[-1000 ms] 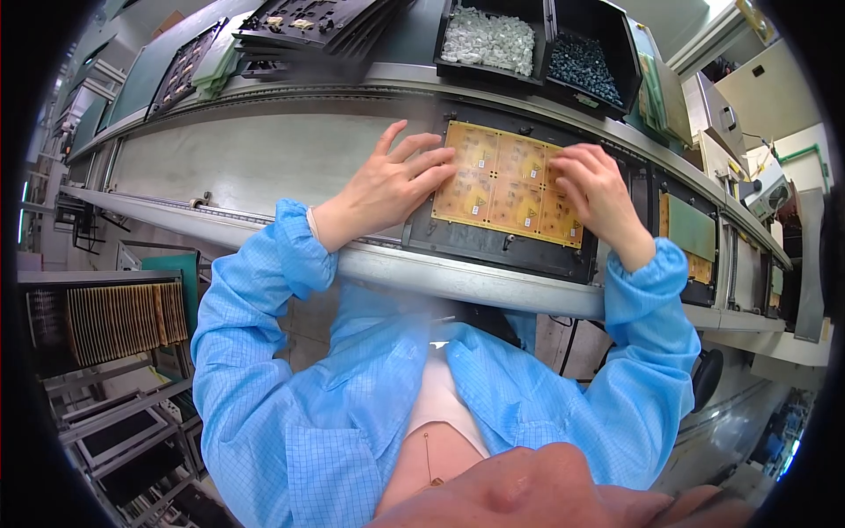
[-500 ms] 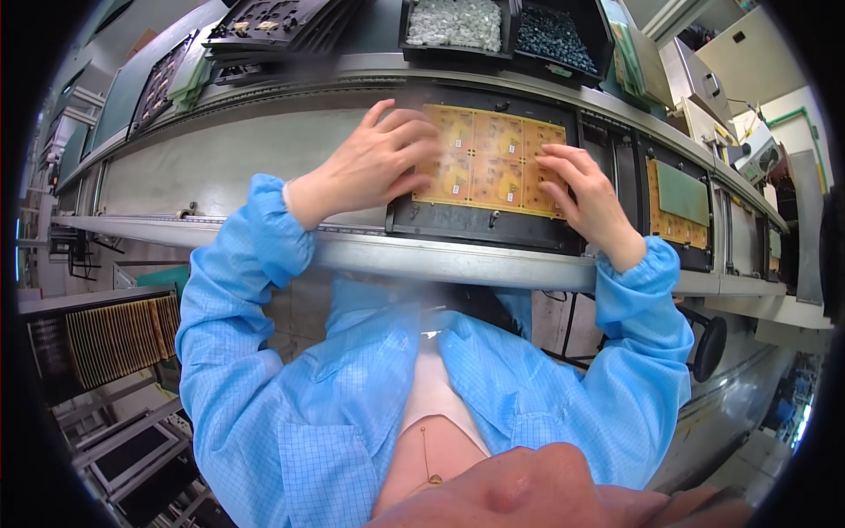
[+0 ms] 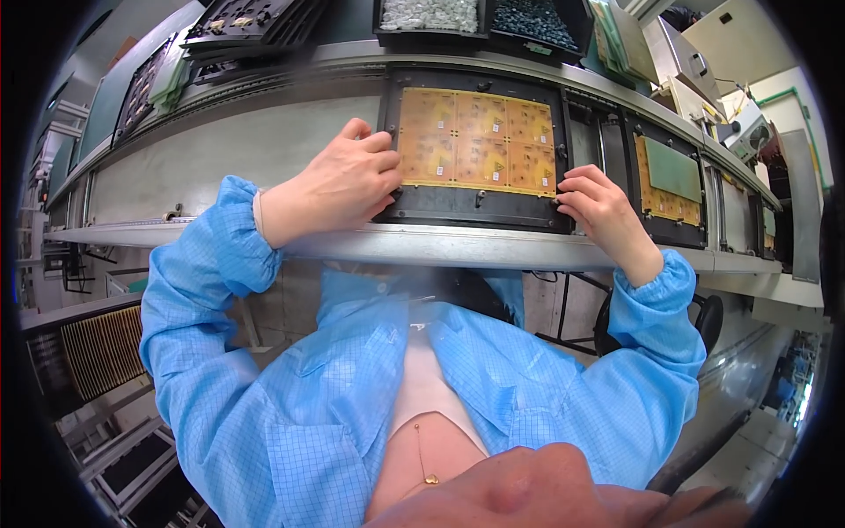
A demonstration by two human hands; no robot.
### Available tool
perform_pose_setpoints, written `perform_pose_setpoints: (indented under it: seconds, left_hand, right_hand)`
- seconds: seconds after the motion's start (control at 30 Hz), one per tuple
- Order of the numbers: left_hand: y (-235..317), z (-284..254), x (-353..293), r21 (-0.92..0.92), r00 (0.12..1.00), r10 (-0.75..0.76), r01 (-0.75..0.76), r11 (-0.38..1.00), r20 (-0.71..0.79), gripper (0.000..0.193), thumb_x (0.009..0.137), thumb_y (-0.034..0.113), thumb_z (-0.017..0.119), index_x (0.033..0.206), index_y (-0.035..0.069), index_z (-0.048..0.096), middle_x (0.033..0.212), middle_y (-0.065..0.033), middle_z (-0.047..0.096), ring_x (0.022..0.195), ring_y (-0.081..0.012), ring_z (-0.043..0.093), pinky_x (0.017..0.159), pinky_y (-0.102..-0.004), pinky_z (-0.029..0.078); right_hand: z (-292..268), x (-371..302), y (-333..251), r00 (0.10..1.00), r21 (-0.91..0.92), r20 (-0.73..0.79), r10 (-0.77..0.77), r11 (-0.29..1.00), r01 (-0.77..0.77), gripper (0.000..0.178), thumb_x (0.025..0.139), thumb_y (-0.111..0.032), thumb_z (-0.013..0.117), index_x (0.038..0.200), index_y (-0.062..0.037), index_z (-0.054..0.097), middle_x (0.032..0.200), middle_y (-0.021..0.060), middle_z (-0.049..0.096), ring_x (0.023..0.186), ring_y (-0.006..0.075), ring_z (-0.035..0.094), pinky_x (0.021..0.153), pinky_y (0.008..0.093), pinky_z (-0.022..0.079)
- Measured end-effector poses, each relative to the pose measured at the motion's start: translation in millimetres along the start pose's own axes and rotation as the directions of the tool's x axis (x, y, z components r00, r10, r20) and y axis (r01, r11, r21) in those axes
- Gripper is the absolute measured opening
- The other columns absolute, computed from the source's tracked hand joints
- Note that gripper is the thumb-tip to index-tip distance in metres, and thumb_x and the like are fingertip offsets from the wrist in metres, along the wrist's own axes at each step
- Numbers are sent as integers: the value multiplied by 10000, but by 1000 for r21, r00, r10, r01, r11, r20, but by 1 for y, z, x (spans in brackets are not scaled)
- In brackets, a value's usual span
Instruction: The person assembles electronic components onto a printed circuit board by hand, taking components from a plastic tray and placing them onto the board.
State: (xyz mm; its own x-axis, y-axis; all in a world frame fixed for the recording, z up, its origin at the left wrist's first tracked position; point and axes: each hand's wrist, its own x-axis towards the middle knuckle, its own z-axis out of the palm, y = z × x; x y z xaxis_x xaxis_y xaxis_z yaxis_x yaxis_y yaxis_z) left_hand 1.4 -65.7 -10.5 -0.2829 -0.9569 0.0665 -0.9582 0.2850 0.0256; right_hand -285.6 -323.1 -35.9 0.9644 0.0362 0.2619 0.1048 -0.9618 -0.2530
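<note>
Half-curled, the fingers of the left hand (image 3: 326, 185) bent in at the left edge of a black carrier (image 3: 431, 202); their tips were partly hidden, so whether they gripped it could not be told. Thumb and fingers of the right hand (image 3: 607, 211) came close together at a small fastener (image 3: 556, 201) on the carrier's lower right corner, though the view did not show whether they pinched it or only touched it.

Nearest, below both hands, the person's blue checked smock (image 3: 326, 405) filled the lower part of the view, its gathered cuffs ending at the wrists. Beyond it ran a pale metal rail (image 3: 475, 245). Just past the rail lay the carrier, between the two hands, with a yellow-orange panel (image 3: 480, 141) flat inside it, divided into six sections in two rows of three. To the right, apart from the hand, sat a second carrier (image 3: 678, 234) bearing a similar panel (image 3: 664, 208) partly covered by a green sheet (image 3: 673, 172).

Farther off, behind the far rail (image 3: 352, 58), stood two black bins side by side, the left holding white pieces (image 3: 431, 16), the right dark blue ones (image 3: 532, 19). Black trays (image 3: 255, 35) were stacked to their left.
</note>
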Motion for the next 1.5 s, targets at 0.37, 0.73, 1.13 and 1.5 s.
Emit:
perform_pose_setpoints:
  seconds: [0.37,0.73,1.13,1.5]
  left_hand:
    - [11,9,-11,-89,983,-185,186,979,20,187,776,198,726,845,59,622,882,-67,592,916,-238,572,848,-397,425]
    - [-9,-4,7,331,885,462,-454,827,60,100,730,161,621,708,70,658,797,-26,584,851,-198,559,801,-319,443]
    - [-16,1,35,123,974,228,-226,966,-3,126,860,217,622,907,104,649,911,-1,613,972,-168,578,815,-310,463]
    - [13,57,91,10,943,309,-310,951,-123,301,918,365,597,866,69,597,790,-73,625,739,-249,661,681,-393,529]
  right_hand:
    - [-18,21,2,926,-268,330,-186,922,280,111,736,-45,671,838,-4,652,908,76,624,941,227,603,826,300,553]
    - [-20,33,2,886,-253,386,-257,894,370,96,739,-48,638,830,-24,620,790,58,563,827,202,588,749,295,550]
    - [-23,61,10,963,21,270,20,999,-27,185,815,-35,680,995,4,658,945,140,626,950,325,614,795,383,538]
    - [45,149,66,988,-57,-125,87,994,-95,157,859,-128,686,953,-3,702,916,124,625,955,319,562,854,403,490]
